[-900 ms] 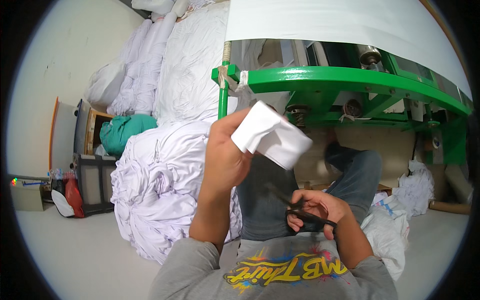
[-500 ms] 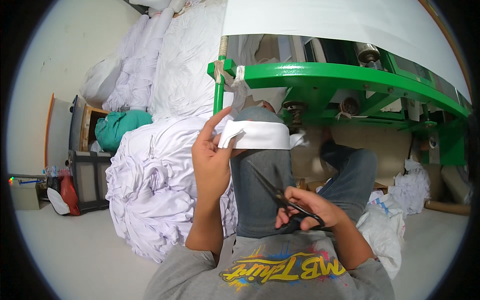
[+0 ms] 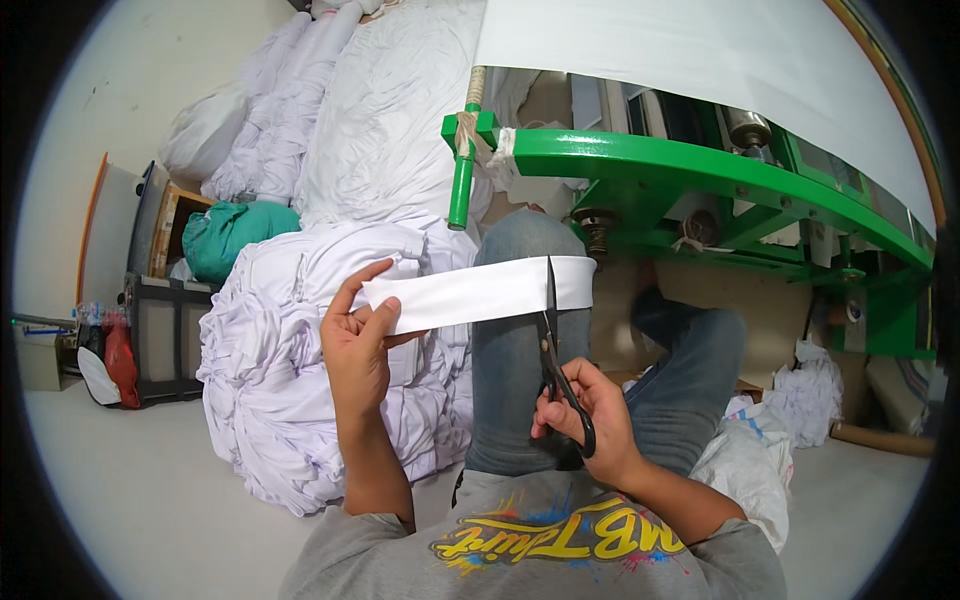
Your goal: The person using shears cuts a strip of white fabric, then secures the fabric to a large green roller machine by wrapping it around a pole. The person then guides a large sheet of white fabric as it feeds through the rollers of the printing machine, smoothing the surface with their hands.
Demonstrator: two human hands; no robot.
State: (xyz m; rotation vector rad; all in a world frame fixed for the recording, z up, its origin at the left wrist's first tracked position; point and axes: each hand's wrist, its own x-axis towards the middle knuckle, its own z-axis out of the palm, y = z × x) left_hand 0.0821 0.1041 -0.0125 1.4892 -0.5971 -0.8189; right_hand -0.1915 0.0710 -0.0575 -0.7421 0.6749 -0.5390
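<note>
A white fabric strip [image 3: 470,293] stretches across my bent knee and wraps around its right side. My left hand [image 3: 358,325] pinches the strip's left end between thumb and fingers, pulling it out flat above a heap of white cloth. In my right hand [image 3: 588,415] is a pair of black scissors [image 3: 549,345], fingers through the handles. Their blades point away from me and cross the strip over the knee, near its right part. Whether the fabric is cut there I cannot tell.
The large pile of white cloth [image 3: 290,370] lies to the left of my leg. A green metal machine frame [image 3: 680,165] spans the upper right. At the far left are a green bundle [image 3: 235,240] and a dark crate [image 3: 180,345]; a white sack [image 3: 745,465] lies at right.
My left hand has moved left and down, drawing the strip out longer. The scissors have swung upright, and their blades have come from below the strip onto it.
</note>
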